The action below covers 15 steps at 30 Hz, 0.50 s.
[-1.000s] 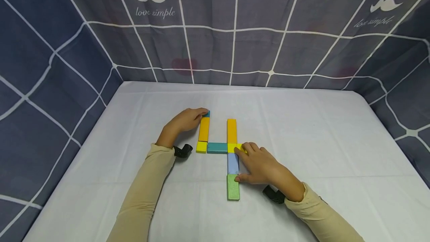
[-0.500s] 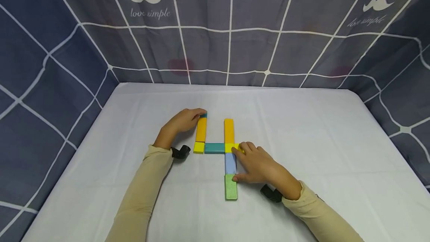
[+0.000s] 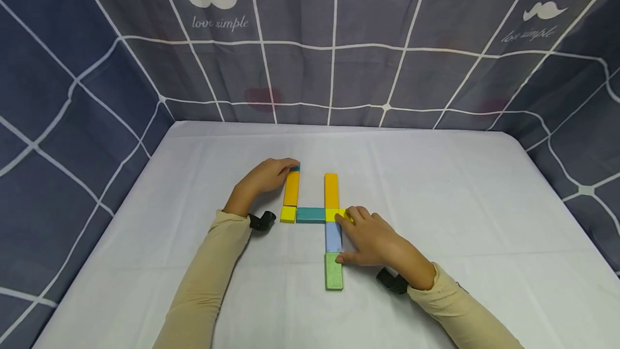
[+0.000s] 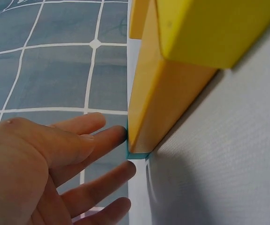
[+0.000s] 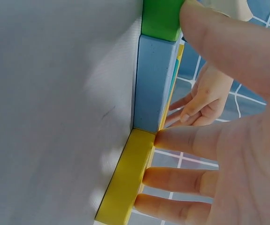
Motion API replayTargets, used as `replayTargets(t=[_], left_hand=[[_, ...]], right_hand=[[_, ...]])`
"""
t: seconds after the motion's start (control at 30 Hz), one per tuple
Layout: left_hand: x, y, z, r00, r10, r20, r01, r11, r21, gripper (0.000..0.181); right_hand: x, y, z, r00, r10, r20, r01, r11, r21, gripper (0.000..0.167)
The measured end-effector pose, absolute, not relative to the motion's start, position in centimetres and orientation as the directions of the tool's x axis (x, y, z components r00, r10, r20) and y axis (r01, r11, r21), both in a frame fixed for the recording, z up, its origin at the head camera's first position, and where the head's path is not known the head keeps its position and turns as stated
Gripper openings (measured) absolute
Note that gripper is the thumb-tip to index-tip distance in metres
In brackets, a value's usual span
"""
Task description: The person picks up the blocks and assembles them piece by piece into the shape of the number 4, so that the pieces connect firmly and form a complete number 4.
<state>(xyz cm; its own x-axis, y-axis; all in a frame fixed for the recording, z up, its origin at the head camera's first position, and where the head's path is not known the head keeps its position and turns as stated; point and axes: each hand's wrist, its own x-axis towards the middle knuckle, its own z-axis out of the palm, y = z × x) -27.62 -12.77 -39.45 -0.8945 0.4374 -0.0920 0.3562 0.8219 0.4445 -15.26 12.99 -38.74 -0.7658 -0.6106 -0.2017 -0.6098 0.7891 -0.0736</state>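
Observation:
Coloured wooden blocks lie end to end in a 4-like outline. Its left column has a teal block at the far end, an orange block and a short yellow block. A longer teal block runs across to a second yellow block, partly covered by fingers. Around that stand another orange block, a light blue block and a green block. With extended fingers my left hand touches the far teal block. My right hand rests fingertips on the yellow block, thumb at the green one.
A white cloth covers the table. Dark grey gridded curtains rise behind it and at both sides. Each wrist wears a black camera, the left one close to the short yellow block.
The whole head view shifts slightly. Both hands stay on the same blocks, and the blocks keep their arrangement.

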Motion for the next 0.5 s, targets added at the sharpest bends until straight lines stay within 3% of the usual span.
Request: replayTargets(t=[0.5], left_hand=[[-27.76, -12.85, -39.45, -0.897, 0.430, -0.101, 0.341, 0.820, 0.460, 0.035]], right_hand=[[-15.34, 12.95, -38.87, -0.770, -0.605, -0.202, -0.604, 0.794, -0.070, 0.086]])
